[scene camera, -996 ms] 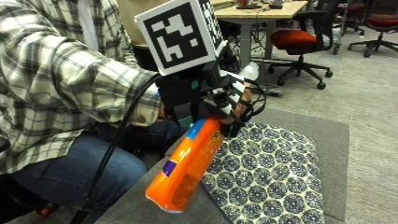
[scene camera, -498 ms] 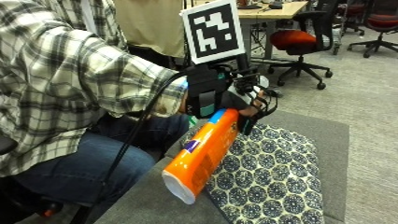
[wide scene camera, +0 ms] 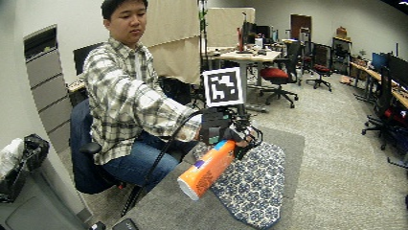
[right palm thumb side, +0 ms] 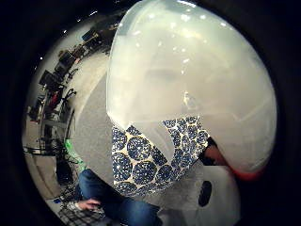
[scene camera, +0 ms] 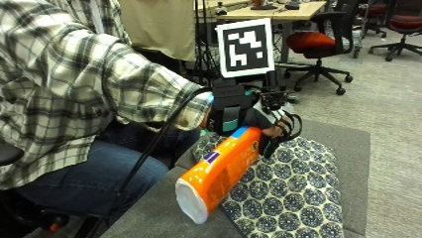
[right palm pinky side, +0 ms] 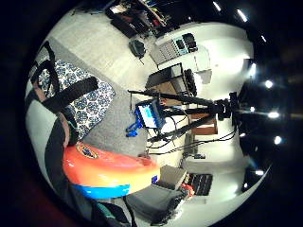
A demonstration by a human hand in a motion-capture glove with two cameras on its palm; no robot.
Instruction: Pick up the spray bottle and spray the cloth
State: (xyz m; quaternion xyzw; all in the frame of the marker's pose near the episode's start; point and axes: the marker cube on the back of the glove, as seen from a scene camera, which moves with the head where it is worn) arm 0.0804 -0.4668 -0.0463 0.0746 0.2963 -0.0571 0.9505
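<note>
Gloved right hand [scene camera: 267,119], black and strapped, had its fingers curled round the neck end of the orange plastic spray bottle [scene camera: 217,172], which slanted down and toward the seated person from the grip, its pale base lowest and off the surface. Directly beneath the grip and spreading away from it lay the blue-and-cream patterned cloth [scene camera: 296,193], flat. The nozzle was hidden inside the hand, so its aim could not be read. Judged from this pose, spraying well would call for turning the bottle so the nozzle faced the fabric, holding it near, then squeezing the trigger. The cloth rested on a grey carpeted table [scene camera: 349,148]. Beyond the grip stood a red office chair [scene camera: 316,42] and a wooden desk [scene camera: 270,11].
</note>
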